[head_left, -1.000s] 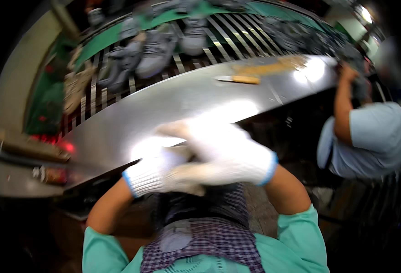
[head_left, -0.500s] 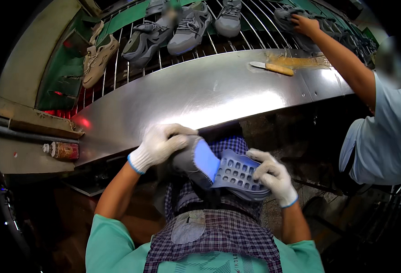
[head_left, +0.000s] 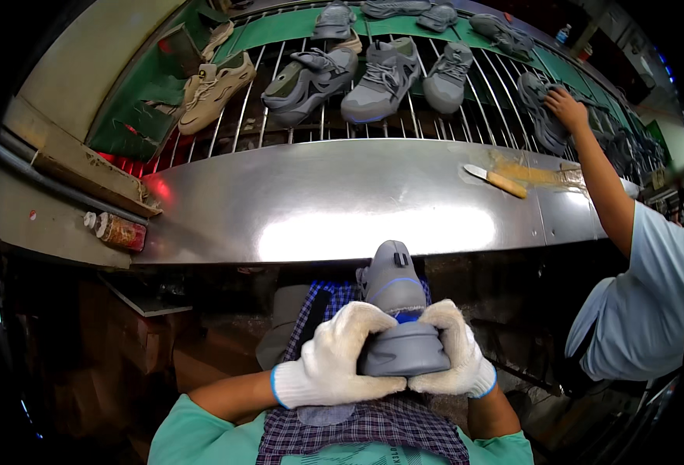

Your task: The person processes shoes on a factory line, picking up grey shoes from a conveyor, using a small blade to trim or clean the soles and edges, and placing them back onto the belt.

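A grey shoe [head_left: 398, 314] with blue trim sits clamped between both gloved hands, held over the person's lap and checked apron [head_left: 365, 422], its heel end toward the person and its toe pointing away toward the bench. The left hand [head_left: 340, 355] wraps the near-left side of the shoe, fingers curled over it; the right hand [head_left: 454, 353] grips the near-right side, and the two hands almost meet below the heel. Just beyond the hands runs the shiny steel bench [head_left: 319, 209]. Farther out and to the right, a wooden-handled knife [head_left: 497, 181] lies on it. Beyond the bench, grey shoes [head_left: 381, 74] rest on a wire rack [head_left: 280, 124], where another person's hand [head_left: 565, 108] touches one.
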`<state>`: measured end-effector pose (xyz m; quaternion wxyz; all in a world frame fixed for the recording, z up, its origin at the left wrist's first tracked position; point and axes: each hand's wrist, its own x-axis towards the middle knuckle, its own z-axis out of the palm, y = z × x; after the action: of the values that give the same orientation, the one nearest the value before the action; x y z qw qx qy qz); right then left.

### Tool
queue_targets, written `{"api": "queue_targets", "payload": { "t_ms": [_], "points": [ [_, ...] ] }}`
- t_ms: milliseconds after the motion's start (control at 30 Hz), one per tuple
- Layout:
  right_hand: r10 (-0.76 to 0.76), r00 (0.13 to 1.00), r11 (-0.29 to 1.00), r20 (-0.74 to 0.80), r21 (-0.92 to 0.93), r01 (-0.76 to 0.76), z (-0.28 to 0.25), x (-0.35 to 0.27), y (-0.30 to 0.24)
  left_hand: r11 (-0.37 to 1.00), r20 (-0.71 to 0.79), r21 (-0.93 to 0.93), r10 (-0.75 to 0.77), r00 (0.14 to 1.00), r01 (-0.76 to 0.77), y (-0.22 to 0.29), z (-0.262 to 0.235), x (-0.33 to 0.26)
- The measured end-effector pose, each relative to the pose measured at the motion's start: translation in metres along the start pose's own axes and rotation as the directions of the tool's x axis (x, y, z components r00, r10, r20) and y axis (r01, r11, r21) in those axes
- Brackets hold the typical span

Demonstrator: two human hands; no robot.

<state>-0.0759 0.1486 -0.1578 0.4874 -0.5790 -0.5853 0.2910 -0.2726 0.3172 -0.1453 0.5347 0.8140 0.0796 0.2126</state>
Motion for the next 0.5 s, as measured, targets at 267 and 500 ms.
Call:
{"api": "queue_targets", "payload": {
  "t_ms": [267,500],
  "points": [
    [0.149,0.989,0.985,0.018,0.086,-0.150,-0.012,0.027,0.017,0.983,-0.040,-0.047,-0.180,0.983,0.178,-0.014,-0.004,0.014],
    [0.189,0.981,0.961,0.052,0.196,-0.195,-0.008,0.031,0.032,0.984,-0.008,-0.095,-0.153,0.988,0.152,-0.036,-0.009,0.020]
  ]
}}
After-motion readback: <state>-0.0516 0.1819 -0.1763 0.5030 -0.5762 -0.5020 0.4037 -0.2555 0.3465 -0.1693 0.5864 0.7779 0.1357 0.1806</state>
